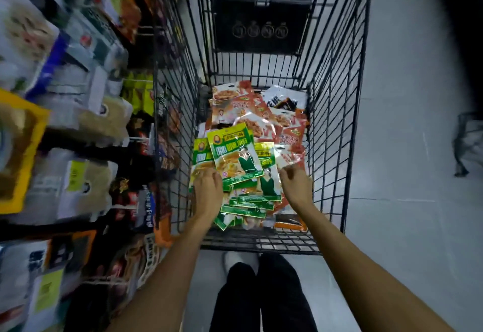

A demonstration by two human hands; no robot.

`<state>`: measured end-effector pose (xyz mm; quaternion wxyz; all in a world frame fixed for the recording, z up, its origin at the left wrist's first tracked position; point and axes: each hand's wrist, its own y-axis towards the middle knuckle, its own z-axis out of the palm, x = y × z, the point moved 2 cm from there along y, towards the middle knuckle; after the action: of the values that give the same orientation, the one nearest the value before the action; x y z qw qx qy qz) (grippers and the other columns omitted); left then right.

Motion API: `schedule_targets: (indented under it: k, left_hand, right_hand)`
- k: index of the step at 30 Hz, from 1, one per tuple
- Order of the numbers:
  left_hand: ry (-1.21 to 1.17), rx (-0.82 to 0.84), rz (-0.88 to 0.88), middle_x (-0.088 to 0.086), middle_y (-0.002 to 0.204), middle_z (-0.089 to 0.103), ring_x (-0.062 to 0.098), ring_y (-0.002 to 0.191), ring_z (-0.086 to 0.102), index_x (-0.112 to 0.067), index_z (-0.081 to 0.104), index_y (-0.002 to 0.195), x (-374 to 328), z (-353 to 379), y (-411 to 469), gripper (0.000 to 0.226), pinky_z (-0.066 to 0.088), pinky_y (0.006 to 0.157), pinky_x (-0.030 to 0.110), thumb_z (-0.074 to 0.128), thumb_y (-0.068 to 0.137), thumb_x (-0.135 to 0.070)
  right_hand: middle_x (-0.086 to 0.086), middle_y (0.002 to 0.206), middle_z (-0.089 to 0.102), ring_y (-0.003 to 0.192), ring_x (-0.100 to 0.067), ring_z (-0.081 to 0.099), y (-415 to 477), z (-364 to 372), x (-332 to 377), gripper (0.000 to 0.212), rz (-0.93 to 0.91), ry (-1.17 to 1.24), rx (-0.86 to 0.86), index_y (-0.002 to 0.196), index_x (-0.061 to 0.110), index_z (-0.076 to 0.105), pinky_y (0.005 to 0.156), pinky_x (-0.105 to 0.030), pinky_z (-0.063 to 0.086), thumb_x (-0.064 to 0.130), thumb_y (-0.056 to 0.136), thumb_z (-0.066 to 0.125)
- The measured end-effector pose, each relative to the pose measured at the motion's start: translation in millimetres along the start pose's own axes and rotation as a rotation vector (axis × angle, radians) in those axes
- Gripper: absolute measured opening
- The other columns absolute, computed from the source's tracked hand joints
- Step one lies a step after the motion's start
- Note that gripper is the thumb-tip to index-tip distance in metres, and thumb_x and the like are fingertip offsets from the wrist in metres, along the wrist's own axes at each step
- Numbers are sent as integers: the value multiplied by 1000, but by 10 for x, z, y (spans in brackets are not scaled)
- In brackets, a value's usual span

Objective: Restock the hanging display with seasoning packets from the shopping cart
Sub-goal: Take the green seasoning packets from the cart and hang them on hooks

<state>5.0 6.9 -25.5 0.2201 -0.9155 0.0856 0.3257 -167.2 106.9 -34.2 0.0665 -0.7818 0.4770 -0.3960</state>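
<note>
**Grabbing the green packets out of the cart: square the stack first**

Both hands are down in the black wire shopping cart [337, 122], right over the pile. The glossy green-and-yellow seasoning packets [235, 156] sit fanned out at the near end, with the red-and-orange foil packets [248, 112] heaped behind them and one white-and-black packet [285, 99] in the far corner.

The left hand [207, 190] has its fingers bent down onto the left edge of the green ones. The right hand [295, 185] is curled by the edge of a red one. Honestly I can't tell if either is actually pinching anything, since the fingertips are tucked out of view.

My two cents: stick to one flavour. Slide the green fan together with both hands so the top edges line up, then lift it as a single stack. Otherwise, I'd guess, you're fumbling for the hang holes at the hook.

Hard to make out:
- The hanging display of packaged goods [86, 127] on the left is pure motion blur, so I can't spot the free hook.
- No idea how deep the pile goes.
- The print on the packets isn't readable.
</note>
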Motion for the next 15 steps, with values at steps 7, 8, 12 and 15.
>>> schedule_targets:
  k: [7,8,12,15]
  left_hand:
    - [65,117,-268,19,149,32,35,134,34,-1,28,144,153,518,433,69,33,107,47,51,95,-44]
    - [48,106,-287,20,151,28,35,137,29,1,24,145,157,567,476,73,31,109,47,54,94,-43]
    - [58,37,-354,22,151,28,37,138,27,4,24,143,202,660,613,82,30,110,49,67,87,-37]
    - [-71,23,-404,21,144,39,38,132,38,4,29,140,237,657,712,82,37,105,46,76,79,-27]
  right_hand:
    - [-11,94,68,83,-22,60,404,358,-296,24,95,32,5,94,4,64,70,-25,39,19,101,47]
    - [-12,98,68,89,-23,61,449,416,-324,23,123,49,33,99,2,64,73,-27,42,19,101,48]
    - [-17,115,63,108,-30,60,533,614,-369,30,222,136,76,118,-2,56,94,-45,50,20,97,55]
    - [-15,111,63,103,-27,61,558,685,-387,31,286,249,27,115,-2,56,82,-32,53,18,93,63]
